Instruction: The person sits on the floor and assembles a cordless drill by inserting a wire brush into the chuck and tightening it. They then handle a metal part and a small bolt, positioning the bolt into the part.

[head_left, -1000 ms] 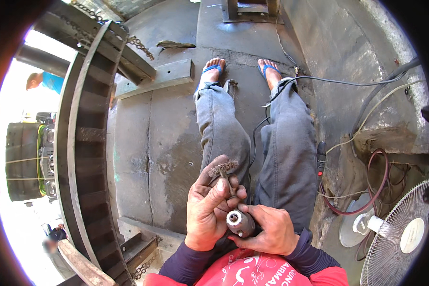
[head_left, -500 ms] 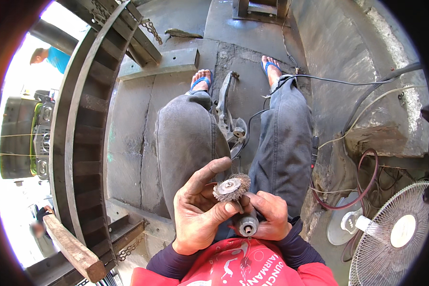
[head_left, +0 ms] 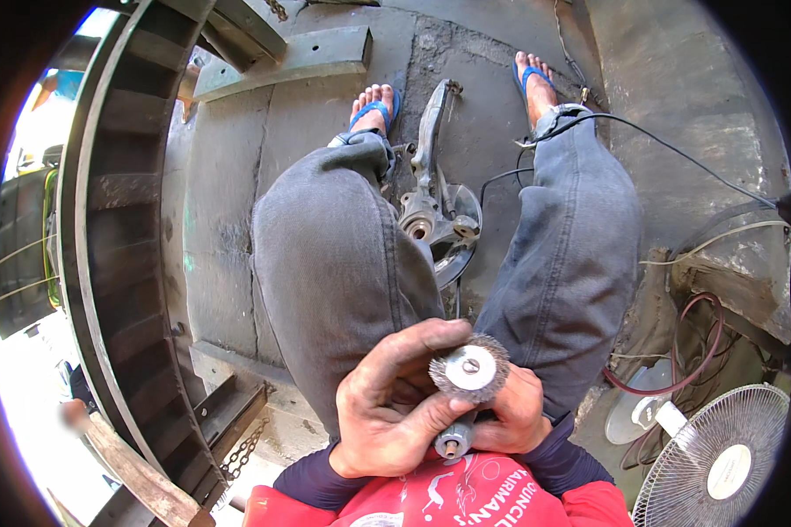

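Note:
My left hand (head_left: 391, 408) is closed in a pinch, thumb and fingers at the edge of a round wire wheel brush (head_left: 470, 367). The brush's pale metal hub faces me, with a screw head at its centre. My right hand (head_left: 518, 413) is closed around a grey cylindrical handheld rotary tool (head_left: 453, 439) just below the brush. The tool's end, with a copper-coloured tip, points toward my chest and is apart from the brush. The brush covers some of my right fingers, and most of the tool's body is hidden. My left thumb lies close to the tool.
Between my legs, a cast metal steering knuckle (head_left: 426, 167) with a round plate lies on the concrete floor (head_left: 224, 202). Cables cross at right, near a standing fan (head_left: 721, 465) and a dark red hose (head_left: 716, 338). A ribbed steel beam (head_left: 119, 228) and a wooden bar (head_left: 141, 470) stand at left.
The brush has shifted right, over my right fingers, and its hub turns more squarely toward me. My left fingers have closed in around it. The whole view has shifted too.

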A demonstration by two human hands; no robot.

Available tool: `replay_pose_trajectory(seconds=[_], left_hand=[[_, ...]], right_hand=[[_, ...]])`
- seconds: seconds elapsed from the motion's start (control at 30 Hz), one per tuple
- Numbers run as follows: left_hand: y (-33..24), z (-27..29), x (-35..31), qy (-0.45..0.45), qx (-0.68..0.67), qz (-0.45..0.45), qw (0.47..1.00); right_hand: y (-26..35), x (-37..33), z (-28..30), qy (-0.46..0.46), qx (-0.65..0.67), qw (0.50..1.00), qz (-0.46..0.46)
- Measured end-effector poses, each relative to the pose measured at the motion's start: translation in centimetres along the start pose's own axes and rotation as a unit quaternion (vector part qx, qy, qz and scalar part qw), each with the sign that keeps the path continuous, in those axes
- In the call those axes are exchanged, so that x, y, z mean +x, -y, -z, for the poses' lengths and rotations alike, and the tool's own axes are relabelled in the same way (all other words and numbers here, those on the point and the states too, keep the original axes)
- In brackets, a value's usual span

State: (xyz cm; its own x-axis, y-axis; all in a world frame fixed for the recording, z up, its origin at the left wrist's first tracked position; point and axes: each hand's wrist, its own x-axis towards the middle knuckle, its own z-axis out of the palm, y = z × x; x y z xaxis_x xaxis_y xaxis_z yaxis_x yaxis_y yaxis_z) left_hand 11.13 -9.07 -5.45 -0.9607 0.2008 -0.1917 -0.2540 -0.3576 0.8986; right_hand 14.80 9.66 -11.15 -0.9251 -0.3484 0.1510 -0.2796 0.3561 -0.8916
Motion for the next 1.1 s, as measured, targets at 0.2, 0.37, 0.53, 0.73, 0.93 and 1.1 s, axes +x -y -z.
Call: replay_pose_trajectory(seconds=[0.2,0.37,0.53,0.73,0.93,1.1], left_hand=[[0.4,-0.3,0.5,-0.023,-0.044,-0.002,0.999],[0.3,-0.4,0.2,-0.047,-0.026,0.029,0.998],[-0.8,-0.3,-0.2,-0.039,-0.041,0.040,0.998],[-3.5,0.4,-1.2,-0.134,0.059,0.078,0.986],[-4.6,1.7,-1.3,-0.242,0.253,-0.034,0.936],[-4.4,1.1,-1.5,-0.275,0.128,-0.030,0.953]], right_hand=[[-0.3,0.0,0.0,-0.009,-0.001,1.000,-0.026],[-0.2,0.0,0.3,-0.020,0.004,1.000,-0.021],[0.3,-0.4,0.9,-0.022,-0.001,0.999,-0.031],[0.5,-0.6,0.8,-0.026,0.005,0.999,-0.030],[0.3,-0.7,0.3,-0.032,0.010,0.999,-0.034],[0.3,-0.7,0.3,-0.023,0.008,0.999,-0.034]])
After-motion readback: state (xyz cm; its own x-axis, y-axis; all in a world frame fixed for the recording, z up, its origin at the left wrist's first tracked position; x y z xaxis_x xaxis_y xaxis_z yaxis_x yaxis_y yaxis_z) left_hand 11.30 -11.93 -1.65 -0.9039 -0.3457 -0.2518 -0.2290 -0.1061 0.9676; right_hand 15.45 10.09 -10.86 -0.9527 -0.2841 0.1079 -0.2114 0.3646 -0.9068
